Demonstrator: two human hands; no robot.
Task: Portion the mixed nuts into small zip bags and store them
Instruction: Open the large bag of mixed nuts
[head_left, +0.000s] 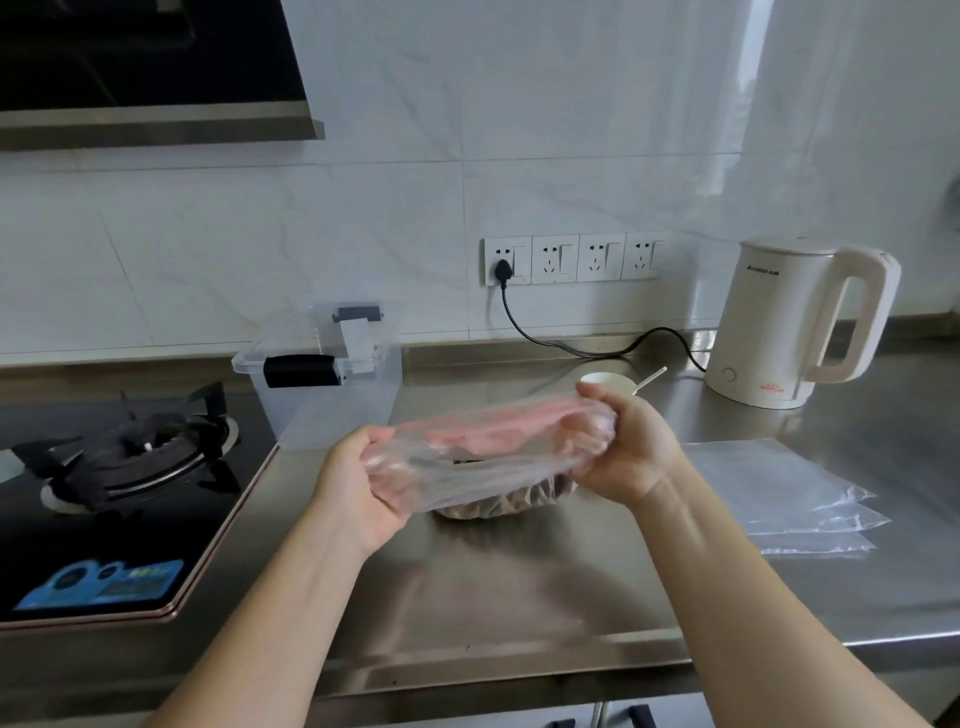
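Clear bag (467, 457) between both curled hands

Both bare forearms reaching forward, left hand (358, 483) and right hand (623, 447) raised side by side, fingers curled, each gripping plastic

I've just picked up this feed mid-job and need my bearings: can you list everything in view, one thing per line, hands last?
large bag of nuts: one, clear with pink top, brown nuts inside, held over the counter centre
small zip bags: a stack, count unclear, clear, flat on the counter at right
storage box: one, clear with black latches, by the wall beside the stove
cup: one, white, behind the bag
stick: one, white, beside the cup
kettle: one, cream, back right, plugged in
wall sockets: four, white
gas stove: one, black, left
range hood: one, dark, top left
counter: steel
left hand: grips the bag's left end
right hand: grips its right end
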